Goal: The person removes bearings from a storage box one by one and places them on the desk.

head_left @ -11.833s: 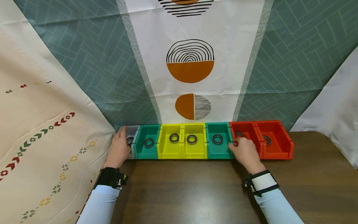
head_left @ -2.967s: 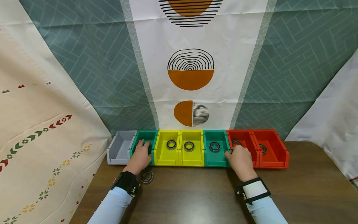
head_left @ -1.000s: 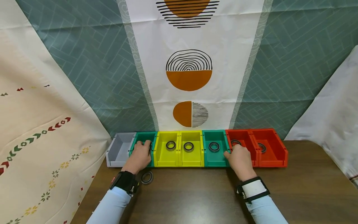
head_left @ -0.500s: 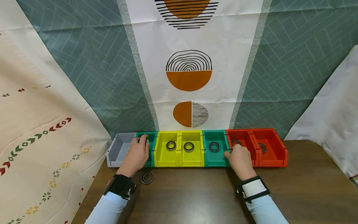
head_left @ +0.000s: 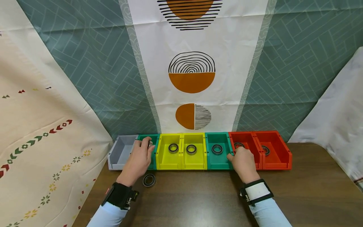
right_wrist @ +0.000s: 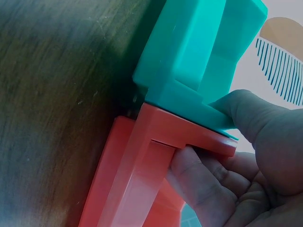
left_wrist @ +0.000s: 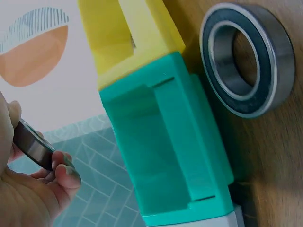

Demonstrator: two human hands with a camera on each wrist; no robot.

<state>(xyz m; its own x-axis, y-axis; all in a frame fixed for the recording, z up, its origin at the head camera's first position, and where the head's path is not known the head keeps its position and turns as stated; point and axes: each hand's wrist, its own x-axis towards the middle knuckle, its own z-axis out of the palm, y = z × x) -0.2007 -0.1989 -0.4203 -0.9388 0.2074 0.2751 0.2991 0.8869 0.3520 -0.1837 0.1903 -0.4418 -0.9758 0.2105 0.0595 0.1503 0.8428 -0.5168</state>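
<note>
My left hand (head_left: 136,162) pinches a ball bearing (left_wrist: 33,144) between thumb and fingers, tilted on edge above the left green bin (head_left: 153,163). In the left wrist view, that bin's visible inside is bare. A second bearing (left_wrist: 282,64) lies flat on the table in front of the same bin. My right hand (head_left: 244,162) grips the adjoining side walls of the right green bin (head_left: 218,162) and a red bin (right_wrist: 142,175), thumb on the green side and fingers inside the red. A bearing (head_left: 239,144) in that red bin is partly covered by this hand.
Bins stand in one row against the patterned cloth (head_left: 193,41): a grey bin (head_left: 120,165) at the left end, two yellow bins (head_left: 194,163) mid-row, another red bin (head_left: 276,162) at the right end. Each yellow, the right green and the end red bin contain one bearing. Brown table (head_left: 193,195) in front.
Earlier, the left hand was at the grey bin, whose bearing has since gone; one bearing now lies on the table. The left hand then reached into the green bin and has lifted out its bearing.
</note>
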